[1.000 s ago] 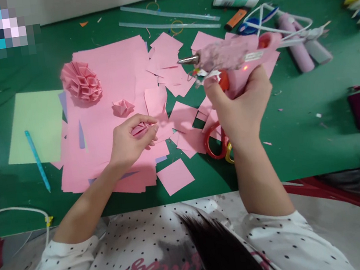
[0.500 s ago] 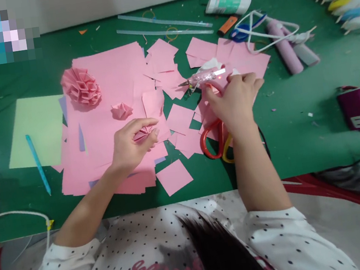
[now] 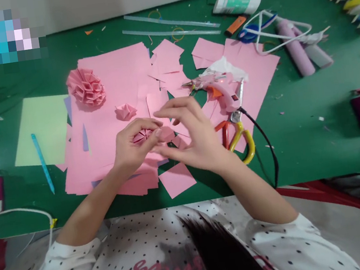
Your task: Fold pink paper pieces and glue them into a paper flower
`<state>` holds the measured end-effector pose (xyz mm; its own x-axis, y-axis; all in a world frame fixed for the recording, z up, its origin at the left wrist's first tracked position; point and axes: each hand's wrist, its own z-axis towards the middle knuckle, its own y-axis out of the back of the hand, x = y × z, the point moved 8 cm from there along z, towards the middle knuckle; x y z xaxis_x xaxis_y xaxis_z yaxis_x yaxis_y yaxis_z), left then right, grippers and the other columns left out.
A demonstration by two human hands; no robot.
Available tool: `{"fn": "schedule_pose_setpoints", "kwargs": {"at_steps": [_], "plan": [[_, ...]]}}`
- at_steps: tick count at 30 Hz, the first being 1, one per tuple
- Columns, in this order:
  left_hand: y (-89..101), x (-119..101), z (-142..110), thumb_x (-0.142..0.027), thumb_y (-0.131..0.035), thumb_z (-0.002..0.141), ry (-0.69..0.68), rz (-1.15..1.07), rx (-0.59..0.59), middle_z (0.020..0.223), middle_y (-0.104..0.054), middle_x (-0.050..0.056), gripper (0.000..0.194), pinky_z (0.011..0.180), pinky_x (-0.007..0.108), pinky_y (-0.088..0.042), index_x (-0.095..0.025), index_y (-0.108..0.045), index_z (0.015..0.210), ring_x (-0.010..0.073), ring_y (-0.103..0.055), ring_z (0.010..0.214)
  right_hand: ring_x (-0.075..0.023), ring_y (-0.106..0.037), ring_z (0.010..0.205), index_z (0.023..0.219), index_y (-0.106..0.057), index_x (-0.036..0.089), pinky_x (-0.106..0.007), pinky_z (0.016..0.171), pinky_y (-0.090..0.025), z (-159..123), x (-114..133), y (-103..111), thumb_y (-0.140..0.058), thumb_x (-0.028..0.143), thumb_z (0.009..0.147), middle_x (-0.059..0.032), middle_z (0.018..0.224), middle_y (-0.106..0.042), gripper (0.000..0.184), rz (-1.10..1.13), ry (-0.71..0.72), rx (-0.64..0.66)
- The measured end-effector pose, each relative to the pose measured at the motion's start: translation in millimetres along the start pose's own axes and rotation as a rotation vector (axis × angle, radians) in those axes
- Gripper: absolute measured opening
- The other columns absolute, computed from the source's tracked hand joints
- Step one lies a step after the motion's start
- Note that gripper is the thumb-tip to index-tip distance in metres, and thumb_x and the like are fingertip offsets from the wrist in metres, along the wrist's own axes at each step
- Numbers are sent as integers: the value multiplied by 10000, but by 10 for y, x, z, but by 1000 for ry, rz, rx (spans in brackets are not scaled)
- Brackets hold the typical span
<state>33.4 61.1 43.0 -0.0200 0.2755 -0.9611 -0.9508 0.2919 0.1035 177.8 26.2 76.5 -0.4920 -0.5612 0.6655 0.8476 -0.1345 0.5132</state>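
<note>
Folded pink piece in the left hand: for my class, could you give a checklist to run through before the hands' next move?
1. Folded pink piece held: ok, pinched in the left hand.
2. Right hand open: ok, spread beside the left hand.
3. Glue gun out of both hands: ok, lying beyond the right hand.
4. Scissors well apart from the glue gun: not ok, they lie right by its handle.
5. Nozzle off the paper: cannot tell whether it touches.
6. Glue on the folded pink piece: cannot tell, the left hand covers part of it.
</note>
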Motion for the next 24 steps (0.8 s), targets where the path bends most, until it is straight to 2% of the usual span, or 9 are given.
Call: {"fn": "schedule_pose_setpoints", "kwargs": {"at_steps": [2,5,10,15,17,20,22,24], "plan": [[-32,-7,6,-338,-771,956,21,-81,31,939,-781,20,161,752,236,-664,-190,-739,901,116,-788,803,-300,-615,1241,1405,-529,269,-513,970,-636,-42,-6,-130,-791,498,891,-130,1292,-590,621,0,4,13],[-70,-17,16,-358,-789,942,65,-170,64,838,-767,-6,189,688,214,-653,-188,-725,895,102,-775,701,-308,-610,1248,1455,-480,268,-524,966,-641,-96,-40,-240,-769,463,919,-132,1302,-576,639,0,31,19],[-101,-36,50,-410,-827,905,100,-206,99,781,-745,-17,254,676,202,-634,-189,-706,868,101,-754,690,-259,-663,1128,1416,-536,284,-437,880,-664,-124,-51,-211,-759,346,939,-96,1222,-632,530,-6,70,-58],[-94,-40,63,-488,-796,918,22,-167,135,869,-758,5,308,719,222,-630,-197,-719,983,105,-732,720,-263,-688,1131,1420,-560,299,-459,898,-668,-126,-64,-183,-742,363,933,-92,1231,-687,523,-21,57,-93],[-73,-7,50,-521,-781,920,-1,-131,148,965,-772,29,360,758,240,-637,-206,-720,1083,129,-752,802,-253,-693,1125,1440,-563,302,-446,887,-670,-120,-58,-174,-721,342,942,-95,1262,-702,524,13,46,-95],[-25,-12,23,-516,-714,968,-67,-90,167,1212,-773,65,415,940,309,-647,-249,-703,1285,202,-766,1101,-247,-692,1140,1473,-558,310,-423,851,-680,-111,-74,-153,-716,336,944,-97,1318,-709,553,112,-14,-108],[9,-51,10,-495,-643,1017,-101,-49,174,1399,-724,64,432,1085,359,-611,-297,-671,1400,237,-697,1315,-253,-691,1175,1449,-593,320,-407,814,-688,-112,-92,-124,-721,331,942,-97,1337,-706,523,179,-55,-145],[31,-70,7,-462,-595,1050,-75,18,176,1504,-672,51,446,1148,379,-584,-333,-627,1476,245,-638,1416,-250,-700,1173,1374,-662,329,-393,781,-690,-116,-99,-90,-722,305,941,-94,1332,-707,437,221,-68,-190]]}}
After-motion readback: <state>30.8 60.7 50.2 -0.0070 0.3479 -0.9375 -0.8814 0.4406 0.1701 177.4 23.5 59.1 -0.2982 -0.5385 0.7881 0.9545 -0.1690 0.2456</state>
